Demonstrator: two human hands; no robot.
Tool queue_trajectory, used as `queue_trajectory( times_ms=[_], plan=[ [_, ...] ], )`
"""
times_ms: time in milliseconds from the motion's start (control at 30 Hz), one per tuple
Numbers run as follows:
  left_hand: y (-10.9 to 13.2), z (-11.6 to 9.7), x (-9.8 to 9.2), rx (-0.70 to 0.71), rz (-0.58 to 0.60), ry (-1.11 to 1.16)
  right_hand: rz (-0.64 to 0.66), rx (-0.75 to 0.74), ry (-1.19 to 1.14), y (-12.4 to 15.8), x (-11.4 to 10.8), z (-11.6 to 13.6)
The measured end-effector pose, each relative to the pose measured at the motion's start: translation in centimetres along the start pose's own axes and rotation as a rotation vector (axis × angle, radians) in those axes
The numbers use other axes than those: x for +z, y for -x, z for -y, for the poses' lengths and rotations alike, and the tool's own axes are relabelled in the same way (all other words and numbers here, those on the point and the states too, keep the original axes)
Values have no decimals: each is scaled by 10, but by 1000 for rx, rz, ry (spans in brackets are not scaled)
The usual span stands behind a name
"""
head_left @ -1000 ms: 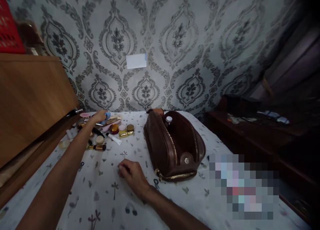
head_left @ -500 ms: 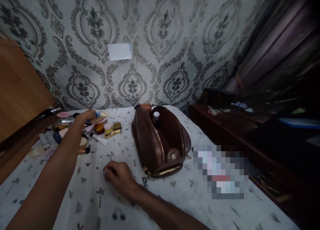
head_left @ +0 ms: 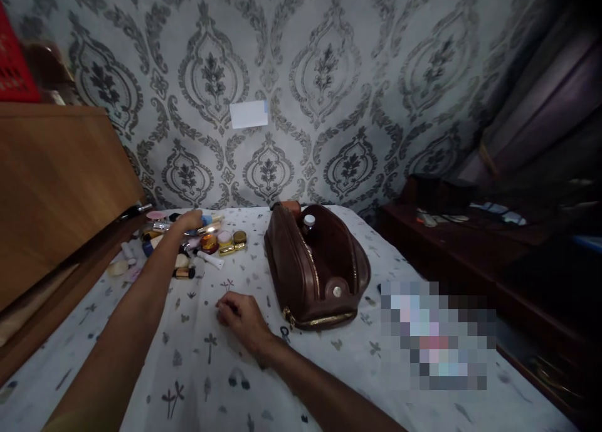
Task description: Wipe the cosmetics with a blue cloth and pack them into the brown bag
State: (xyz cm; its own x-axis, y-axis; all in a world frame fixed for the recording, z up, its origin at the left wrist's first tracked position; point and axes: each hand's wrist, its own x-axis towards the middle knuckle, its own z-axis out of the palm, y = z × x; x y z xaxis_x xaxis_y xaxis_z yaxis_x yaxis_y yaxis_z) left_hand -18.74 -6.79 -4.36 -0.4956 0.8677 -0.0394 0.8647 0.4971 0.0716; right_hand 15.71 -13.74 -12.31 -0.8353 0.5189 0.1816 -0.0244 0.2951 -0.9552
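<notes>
My left hand reaches into a pile of cosmetics at the back left. Its fingers bend down, and their tips are hidden, beside a small blue item. Around it lie a white tube, an amber jar, a pink-lidded jar and a gold-coloured case. My right hand rests on the cloth with loosely curled fingers, apparently holding nothing. To its right stands a brown toiletry bag, unzipped, with a white-capped bottle inside.
A white patterned cloth covers the surface. A brown wooden panel borders the left, with a red basket above. A blurred-out item lies right of the bag. A dark red cabinet stands farther right.
The view has turned a little to the left, so everything appears shifted rightward. Against the cloth, both hands and the bag stay nearly where they were.
</notes>
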Motion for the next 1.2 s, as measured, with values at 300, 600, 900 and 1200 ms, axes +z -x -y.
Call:
queue_trajectory(
  times_ms=[300, 600, 900, 1200],
  plan=[
    [37, -8, -18, -60, 74, -43, 7, -10, -22, 0, 1, -1],
    [96, -31, -3, 32, -210, -51, 4, -12, -32, -1, 5, -4],
    [143, -59, 31, 168, -411, 77, -74, -20, -117, -1, 6, -6],
    [157, -72, 53, 205, -550, 406, -370, 47, -343, -9, 2, -22]
  ],
)
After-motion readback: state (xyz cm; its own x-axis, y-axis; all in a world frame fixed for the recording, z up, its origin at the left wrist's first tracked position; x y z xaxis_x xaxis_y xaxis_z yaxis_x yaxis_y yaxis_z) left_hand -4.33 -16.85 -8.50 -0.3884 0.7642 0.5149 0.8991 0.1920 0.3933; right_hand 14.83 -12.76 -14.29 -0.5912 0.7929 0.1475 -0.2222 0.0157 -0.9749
